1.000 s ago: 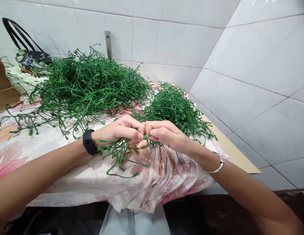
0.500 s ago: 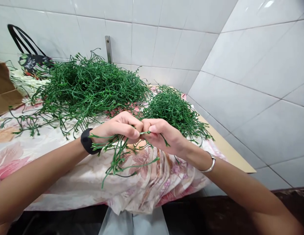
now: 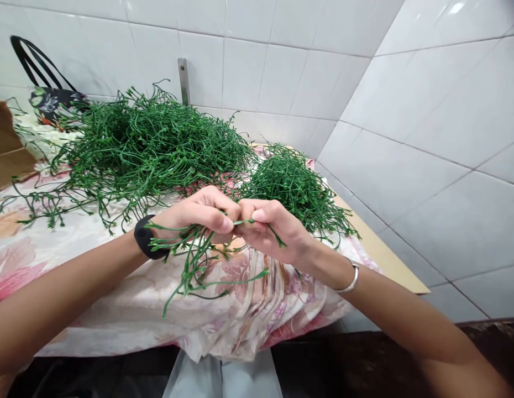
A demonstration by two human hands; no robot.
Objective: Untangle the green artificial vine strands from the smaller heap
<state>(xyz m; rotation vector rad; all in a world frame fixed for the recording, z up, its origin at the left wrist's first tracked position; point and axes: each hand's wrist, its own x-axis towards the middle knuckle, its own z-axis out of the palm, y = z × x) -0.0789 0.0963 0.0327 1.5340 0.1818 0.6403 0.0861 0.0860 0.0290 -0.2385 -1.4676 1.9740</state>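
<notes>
My left hand (image 3: 205, 213), with a black band on its wrist, is closed around a bunch of green artificial stems (image 3: 194, 265). Their branched tips hang below the hand and stick out toward the wrist. My right hand (image 3: 273, 226) presses against the left one and pinches a thin green stem (image 3: 244, 221) between thumb and fingers. This stem spans the short gap between both thumbs, and its end droops over the right palm. A silver bangle (image 3: 351, 276) is on the right wrist. The inner fingertips of both hands are hidden.
A large heap of green stems (image 3: 157, 143) lies behind my hands, with a smaller pile (image 3: 290, 182) to its right. A flowered cloth (image 3: 116, 309) covers the table. At the left are a cardboard box (image 3: 8, 149), white flowers (image 3: 45, 138) and a black floral bag (image 3: 53, 105). Tiled walls stand behind and right.
Both hands keep their grip and have barely moved. The hanging stems have swung slightly to the left, and the whole view has shifted a little.
</notes>
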